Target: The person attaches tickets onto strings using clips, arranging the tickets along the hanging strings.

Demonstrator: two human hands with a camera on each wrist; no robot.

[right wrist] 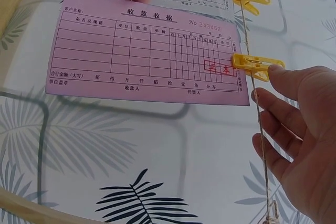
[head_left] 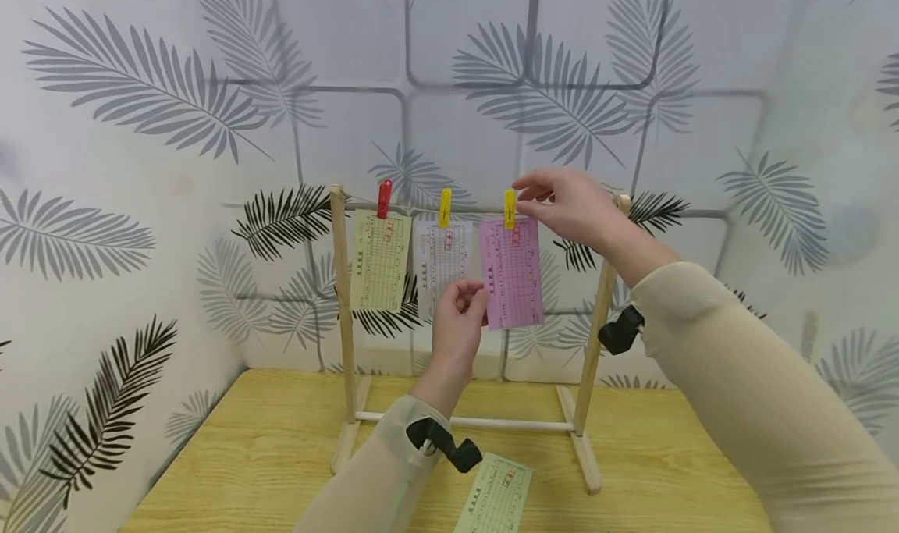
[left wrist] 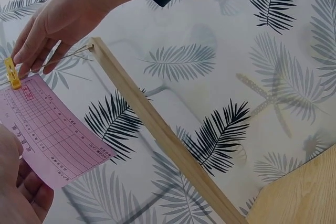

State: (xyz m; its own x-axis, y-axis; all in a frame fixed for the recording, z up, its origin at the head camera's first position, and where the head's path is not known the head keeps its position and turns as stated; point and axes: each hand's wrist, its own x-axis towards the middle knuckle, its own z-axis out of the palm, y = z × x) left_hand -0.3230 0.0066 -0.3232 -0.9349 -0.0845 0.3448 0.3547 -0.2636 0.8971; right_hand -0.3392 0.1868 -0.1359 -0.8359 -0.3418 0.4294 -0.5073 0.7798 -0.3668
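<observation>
A pink receipt slip (head_left: 514, 283) hangs upright from the string (right wrist: 257, 114), clipped at its top by a yellow clothespin (head_left: 509, 210). Its lower left edge is pinched by my left hand (head_left: 458, 326), thumb in front and fingers behind. My right hand (head_left: 572, 205) is beside the clothespin, fingers apart. In the right wrist view the thumb tip meets the clothespin's handle end, while the other fingers lie loosely by the string. Left of the pink slip hang a white slip (head_left: 444, 256) under another yellow clothespin (head_left: 445, 207) and a yellow-green slip (head_left: 381, 264) under a red clothespin (head_left: 384, 198).
Two wooden posts (head_left: 344, 307) hold the string, joined low down by a white crossbar (head_left: 513, 424). The stand is on a wood-grain table (head_left: 260, 439) against a leaf-patterned wall (head_left: 175, 229). Another yellow-green slip (head_left: 495, 494) lies flat near the front.
</observation>
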